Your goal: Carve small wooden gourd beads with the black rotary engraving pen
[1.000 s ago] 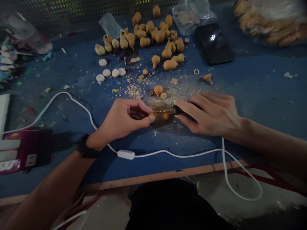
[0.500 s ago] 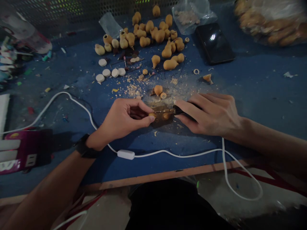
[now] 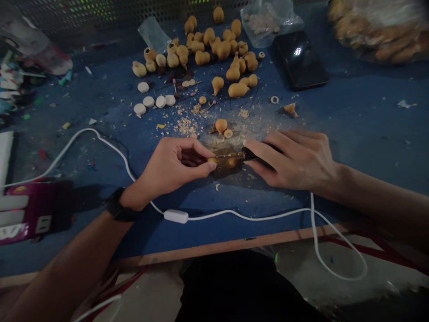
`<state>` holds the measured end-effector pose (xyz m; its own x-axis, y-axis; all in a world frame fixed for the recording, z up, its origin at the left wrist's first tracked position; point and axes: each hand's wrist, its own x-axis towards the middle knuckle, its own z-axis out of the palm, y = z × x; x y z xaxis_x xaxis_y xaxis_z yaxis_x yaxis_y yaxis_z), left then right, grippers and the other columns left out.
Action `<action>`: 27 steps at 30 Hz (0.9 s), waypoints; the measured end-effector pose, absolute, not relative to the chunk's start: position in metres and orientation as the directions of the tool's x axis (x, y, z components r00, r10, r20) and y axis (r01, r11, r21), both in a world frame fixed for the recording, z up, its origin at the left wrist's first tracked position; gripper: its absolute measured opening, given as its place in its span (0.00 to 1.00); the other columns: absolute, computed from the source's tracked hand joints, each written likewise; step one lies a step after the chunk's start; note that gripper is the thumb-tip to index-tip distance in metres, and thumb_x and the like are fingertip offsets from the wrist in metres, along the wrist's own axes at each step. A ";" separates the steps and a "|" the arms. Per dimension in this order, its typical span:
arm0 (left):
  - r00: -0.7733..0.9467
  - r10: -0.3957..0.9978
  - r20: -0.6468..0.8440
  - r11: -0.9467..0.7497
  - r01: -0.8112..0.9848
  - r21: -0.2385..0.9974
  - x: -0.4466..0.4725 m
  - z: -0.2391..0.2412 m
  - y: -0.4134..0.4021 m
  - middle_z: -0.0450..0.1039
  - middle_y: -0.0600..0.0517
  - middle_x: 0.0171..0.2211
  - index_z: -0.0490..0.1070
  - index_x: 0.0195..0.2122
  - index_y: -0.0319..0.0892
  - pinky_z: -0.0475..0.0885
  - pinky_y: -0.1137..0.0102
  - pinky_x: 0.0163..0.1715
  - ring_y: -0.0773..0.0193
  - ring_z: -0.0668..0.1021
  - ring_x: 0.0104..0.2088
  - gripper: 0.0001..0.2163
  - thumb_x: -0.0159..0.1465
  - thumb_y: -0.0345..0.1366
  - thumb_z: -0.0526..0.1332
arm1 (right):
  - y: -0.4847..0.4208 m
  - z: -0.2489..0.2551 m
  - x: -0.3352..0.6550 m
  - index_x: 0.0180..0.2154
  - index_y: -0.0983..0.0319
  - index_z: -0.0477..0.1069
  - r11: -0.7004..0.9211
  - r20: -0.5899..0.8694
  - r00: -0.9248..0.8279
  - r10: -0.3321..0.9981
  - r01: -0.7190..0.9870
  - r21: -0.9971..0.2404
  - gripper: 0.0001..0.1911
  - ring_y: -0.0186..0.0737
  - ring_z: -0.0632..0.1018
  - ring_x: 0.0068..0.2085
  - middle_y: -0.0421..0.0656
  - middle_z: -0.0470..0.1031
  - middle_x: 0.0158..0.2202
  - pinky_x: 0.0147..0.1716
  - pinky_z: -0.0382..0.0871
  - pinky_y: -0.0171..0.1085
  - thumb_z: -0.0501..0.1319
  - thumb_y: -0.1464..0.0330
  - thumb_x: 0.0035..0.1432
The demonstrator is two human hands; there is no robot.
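Holding pale chips [image 3: 258, 23], clear plastic bag [image 3: 288, 20]

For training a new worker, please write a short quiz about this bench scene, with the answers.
1. Which hand wears the black wristband?
2. True or false: the left hand pinches a small gourd.
3. What does the right hand hold?
A. a white disc
B. a dark-handled tool
C. a phone

Key: 1. left; 2. true; 3. B
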<state>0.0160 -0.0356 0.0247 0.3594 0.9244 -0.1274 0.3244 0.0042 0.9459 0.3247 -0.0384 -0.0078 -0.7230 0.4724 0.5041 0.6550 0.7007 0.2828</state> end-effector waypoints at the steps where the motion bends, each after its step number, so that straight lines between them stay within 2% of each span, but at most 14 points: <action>1: 0.359 0.924 -0.132 0.009 0.326 0.945 0.016 0.024 -0.036 0.91 0.48 0.32 0.87 0.36 0.44 0.88 0.68 0.35 0.55 0.92 0.34 0.09 0.59 0.39 0.83 | -0.038 -0.008 0.325 0.56 0.56 0.85 0.701 0.498 -0.722 0.480 0.657 0.277 0.14 0.41 0.78 0.34 0.42 0.81 0.35 0.34 0.63 0.40 0.63 0.57 0.82; 6: 0.359 0.923 -0.137 0.018 0.315 0.949 0.016 0.023 -0.036 0.91 0.48 0.32 0.87 0.35 0.45 0.88 0.68 0.35 0.56 0.91 0.33 0.09 0.58 0.39 0.83 | -0.039 -0.007 0.324 0.54 0.57 0.85 0.731 0.552 -0.705 0.446 0.642 0.230 0.13 0.41 0.76 0.33 0.42 0.83 0.35 0.34 0.62 0.40 0.64 0.59 0.82; 11: 0.358 0.926 -0.123 0.004 0.315 0.949 0.016 0.023 -0.036 0.91 0.49 0.32 0.87 0.35 0.45 0.88 0.69 0.34 0.56 0.92 0.32 0.07 0.59 0.38 0.82 | -0.039 -0.007 0.324 0.55 0.57 0.84 0.721 0.551 -0.707 0.442 0.646 0.250 0.13 0.41 0.77 0.34 0.41 0.82 0.35 0.35 0.63 0.41 0.64 0.59 0.82; 17: 0.358 0.924 -0.136 0.007 0.340 0.941 0.015 0.022 -0.035 0.91 0.48 0.33 0.87 0.36 0.45 0.89 0.67 0.36 0.53 0.93 0.35 0.10 0.59 0.41 0.83 | -0.039 -0.005 0.323 0.53 0.60 0.84 0.729 0.580 -0.713 0.394 0.627 0.276 0.13 0.40 0.75 0.33 0.41 0.81 0.34 0.34 0.62 0.41 0.64 0.60 0.82; 22: 0.358 0.924 -0.133 0.010 0.328 0.945 0.015 0.022 -0.035 0.91 0.48 0.33 0.87 0.36 0.45 0.89 0.67 0.37 0.55 0.92 0.34 0.10 0.59 0.41 0.83 | -0.039 -0.007 0.323 0.55 0.57 0.84 0.731 0.535 -0.695 0.481 0.654 0.192 0.13 0.40 0.76 0.34 0.42 0.82 0.36 0.34 0.60 0.41 0.64 0.59 0.81; 27: 0.355 0.924 -0.141 0.017 0.330 0.944 0.015 0.022 -0.036 0.91 0.48 0.33 0.87 0.36 0.45 0.89 0.67 0.36 0.54 0.92 0.35 0.10 0.59 0.41 0.83 | -0.039 -0.008 0.324 0.56 0.56 0.85 0.703 0.488 -0.712 0.504 0.667 0.248 0.14 0.41 0.77 0.34 0.42 0.81 0.35 0.34 0.62 0.41 0.64 0.58 0.81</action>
